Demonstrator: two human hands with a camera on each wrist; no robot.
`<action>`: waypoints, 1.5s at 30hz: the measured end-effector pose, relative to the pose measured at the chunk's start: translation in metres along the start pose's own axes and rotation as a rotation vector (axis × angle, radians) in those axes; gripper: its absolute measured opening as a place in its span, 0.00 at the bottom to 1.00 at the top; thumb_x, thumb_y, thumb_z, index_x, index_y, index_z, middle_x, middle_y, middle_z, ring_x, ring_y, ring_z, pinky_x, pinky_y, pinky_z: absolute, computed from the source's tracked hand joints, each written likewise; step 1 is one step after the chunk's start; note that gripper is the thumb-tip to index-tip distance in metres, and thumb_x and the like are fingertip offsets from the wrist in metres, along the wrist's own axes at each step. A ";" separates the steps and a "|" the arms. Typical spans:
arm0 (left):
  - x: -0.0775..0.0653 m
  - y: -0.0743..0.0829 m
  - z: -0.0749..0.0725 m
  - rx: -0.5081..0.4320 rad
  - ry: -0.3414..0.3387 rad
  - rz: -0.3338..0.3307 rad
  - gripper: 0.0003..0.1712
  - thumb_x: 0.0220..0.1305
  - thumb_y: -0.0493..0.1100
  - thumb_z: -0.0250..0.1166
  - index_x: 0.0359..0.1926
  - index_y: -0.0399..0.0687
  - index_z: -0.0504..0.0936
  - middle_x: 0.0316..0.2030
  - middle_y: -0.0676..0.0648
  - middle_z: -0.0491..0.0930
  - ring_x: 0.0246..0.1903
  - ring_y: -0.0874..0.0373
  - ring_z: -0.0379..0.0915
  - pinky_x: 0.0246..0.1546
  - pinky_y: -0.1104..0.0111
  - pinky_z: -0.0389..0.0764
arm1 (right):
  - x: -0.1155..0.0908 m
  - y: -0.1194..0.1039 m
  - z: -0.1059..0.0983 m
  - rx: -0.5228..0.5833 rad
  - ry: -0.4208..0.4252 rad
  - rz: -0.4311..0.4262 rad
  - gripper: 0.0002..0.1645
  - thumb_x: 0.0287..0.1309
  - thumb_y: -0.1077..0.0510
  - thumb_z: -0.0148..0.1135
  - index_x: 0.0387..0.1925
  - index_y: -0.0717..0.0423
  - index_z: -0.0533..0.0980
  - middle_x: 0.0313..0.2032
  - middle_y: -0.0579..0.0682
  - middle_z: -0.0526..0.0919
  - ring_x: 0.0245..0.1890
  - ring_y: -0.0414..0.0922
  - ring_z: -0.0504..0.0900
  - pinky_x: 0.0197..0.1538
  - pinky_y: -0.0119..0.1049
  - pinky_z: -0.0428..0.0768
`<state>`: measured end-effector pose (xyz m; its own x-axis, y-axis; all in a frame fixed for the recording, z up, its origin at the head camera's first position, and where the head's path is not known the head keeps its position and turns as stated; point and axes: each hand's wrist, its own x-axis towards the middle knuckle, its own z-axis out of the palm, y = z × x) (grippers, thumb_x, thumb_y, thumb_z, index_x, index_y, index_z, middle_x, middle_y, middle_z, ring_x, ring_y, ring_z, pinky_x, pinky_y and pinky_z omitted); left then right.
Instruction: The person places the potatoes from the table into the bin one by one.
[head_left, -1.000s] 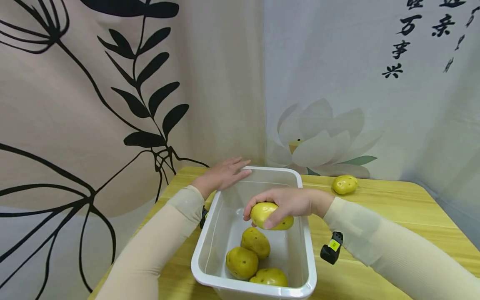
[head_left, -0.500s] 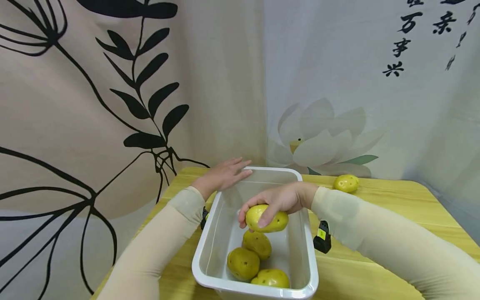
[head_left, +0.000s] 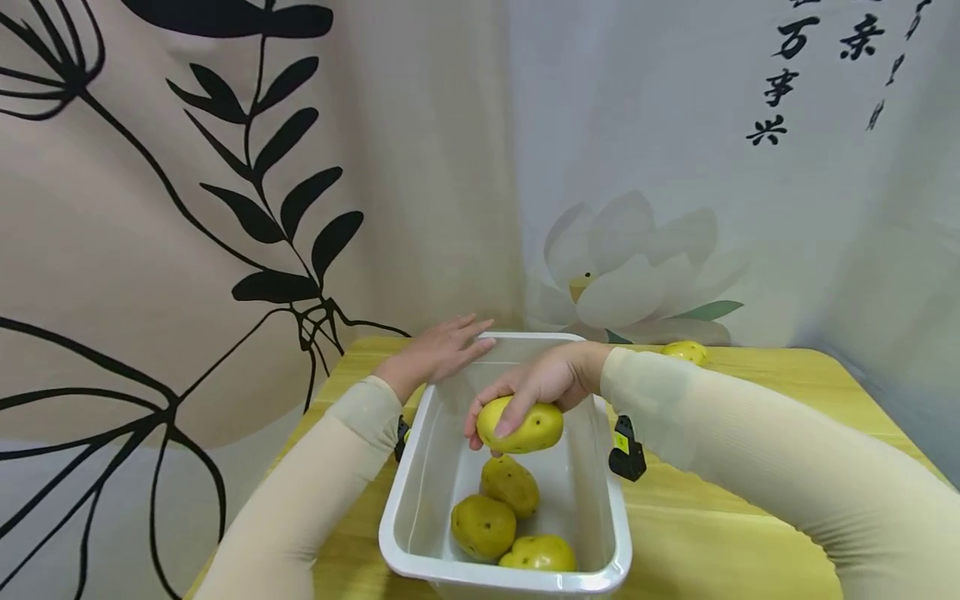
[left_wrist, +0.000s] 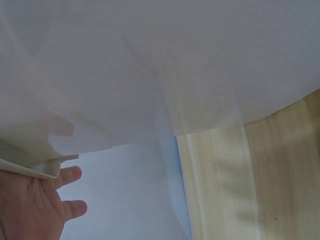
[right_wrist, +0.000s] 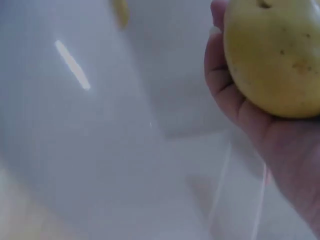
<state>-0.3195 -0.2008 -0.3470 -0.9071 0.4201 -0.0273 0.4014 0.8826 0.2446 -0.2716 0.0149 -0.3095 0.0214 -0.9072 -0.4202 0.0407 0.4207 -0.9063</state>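
Note:
My right hand (head_left: 551,379) grips a yellow potato (head_left: 525,427) above the inside of a white plastic bin (head_left: 401,521), fingers and thumb curled round it. The right wrist view shows this potato (right_wrist: 275,57) close up in the palm. Below it, three more potatoes lie on the bin's floor: one behind (head_left: 510,486), one at the left (head_left: 483,527) and one at the front (head_left: 540,553). My left hand (head_left: 438,348) rests on the bin's far left rim with its fingers straight. In the left wrist view the bin's wall covers most of that hand (left_wrist: 32,207).
Another potato (head_left: 685,352) lies at the back of the wooden table (head_left: 720,500), partly hidden behind my right sleeve. A printed curtain (head_left: 442,167) hangs just behind the table. Black wrist cameras (head_left: 627,448) stick out beside the bin.
My right hand has shifted left over the bin with the potato still in its grip. My left hand has stayed on the rim. The head view has turned slightly.

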 end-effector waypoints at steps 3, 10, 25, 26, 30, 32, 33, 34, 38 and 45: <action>-0.001 -0.002 0.002 -0.004 0.006 -0.005 0.41 0.64 0.77 0.31 0.74 0.72 0.53 0.75 0.53 0.44 0.73 0.49 0.39 0.69 0.47 0.47 | 0.008 0.001 0.000 0.061 -0.012 -0.038 0.25 0.59 0.57 0.59 0.58 0.58 0.69 0.55 0.53 0.73 0.54 0.52 0.75 0.59 0.47 0.72; -0.003 -0.002 0.003 -0.010 0.001 0.002 0.41 0.66 0.76 0.32 0.74 0.67 0.54 0.75 0.50 0.45 0.73 0.47 0.39 0.69 0.45 0.46 | 0.025 0.004 0.002 0.117 -0.051 -0.065 0.23 0.61 0.58 0.56 0.58 0.56 0.70 0.55 0.53 0.74 0.52 0.50 0.77 0.54 0.43 0.76; -0.001 0.001 0.002 0.005 0.013 0.011 0.40 0.68 0.74 0.29 0.74 0.66 0.55 0.75 0.49 0.46 0.73 0.49 0.39 0.69 0.47 0.47 | 0.050 0.020 -0.001 0.118 -0.074 -0.064 0.22 0.62 0.61 0.54 0.58 0.58 0.70 0.54 0.52 0.74 0.50 0.48 0.76 0.56 0.45 0.75; -0.001 0.000 0.002 0.006 0.015 0.011 0.40 0.68 0.74 0.29 0.74 0.66 0.55 0.75 0.49 0.46 0.73 0.48 0.39 0.69 0.47 0.47 | 0.051 0.020 -0.001 0.120 -0.069 -0.066 0.22 0.62 0.61 0.54 0.58 0.59 0.69 0.54 0.52 0.74 0.50 0.48 0.76 0.56 0.45 0.75; -0.001 -0.001 0.002 0.022 0.011 0.007 0.40 0.68 0.74 0.29 0.74 0.67 0.54 0.75 0.50 0.45 0.73 0.49 0.38 0.69 0.46 0.45 | 0.054 0.023 -0.002 0.126 -0.051 -0.050 0.22 0.62 0.62 0.55 0.58 0.61 0.69 0.54 0.52 0.75 0.49 0.47 0.77 0.55 0.43 0.76; -0.001 -0.001 0.003 0.036 0.008 0.003 0.39 0.68 0.74 0.28 0.74 0.68 0.54 0.75 0.50 0.45 0.73 0.49 0.37 0.69 0.44 0.43 | 0.055 0.024 -0.002 0.124 -0.044 -0.039 0.23 0.63 0.63 0.55 0.59 0.63 0.68 0.54 0.52 0.75 0.49 0.47 0.77 0.53 0.41 0.77; -0.001 -0.001 0.004 0.043 0.007 0.002 0.39 0.68 0.74 0.28 0.74 0.68 0.53 0.75 0.50 0.45 0.74 0.49 0.36 0.68 0.43 0.41 | 0.055 0.025 -0.002 0.121 -0.039 -0.034 0.23 0.63 0.63 0.55 0.59 0.64 0.67 0.54 0.52 0.75 0.49 0.47 0.77 0.53 0.40 0.77; -0.001 -0.002 0.005 0.051 0.009 0.003 0.40 0.68 0.74 0.28 0.74 0.68 0.53 0.75 0.50 0.45 0.74 0.49 0.35 0.68 0.41 0.39 | 0.055 0.026 -0.002 0.117 -0.034 -0.029 0.24 0.63 0.63 0.55 0.59 0.64 0.67 0.54 0.52 0.75 0.49 0.47 0.77 0.53 0.40 0.77; -0.001 -0.003 0.006 0.092 0.025 0.011 0.40 0.67 0.75 0.26 0.75 0.69 0.52 0.75 0.50 0.45 0.74 0.48 0.33 0.66 0.37 0.33 | 0.056 0.026 -0.003 0.103 -0.017 -0.009 0.23 0.63 0.63 0.56 0.59 0.63 0.68 0.54 0.53 0.76 0.49 0.47 0.77 0.53 0.40 0.77; 0.001 -0.003 0.002 0.119 0.037 0.015 0.41 0.66 0.76 0.24 0.75 0.71 0.51 0.75 0.50 0.45 0.74 0.49 0.32 0.65 0.36 0.32 | 0.056 0.025 -0.004 0.066 0.015 0.015 0.23 0.62 0.62 0.57 0.59 0.61 0.70 0.55 0.54 0.76 0.48 0.46 0.78 0.53 0.40 0.77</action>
<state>-0.3208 -0.2023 -0.3496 -0.9042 0.4269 0.0118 0.4248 0.8961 0.1283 -0.2737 -0.0252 -0.3554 0.0079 -0.9004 -0.4350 0.1067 0.4332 -0.8949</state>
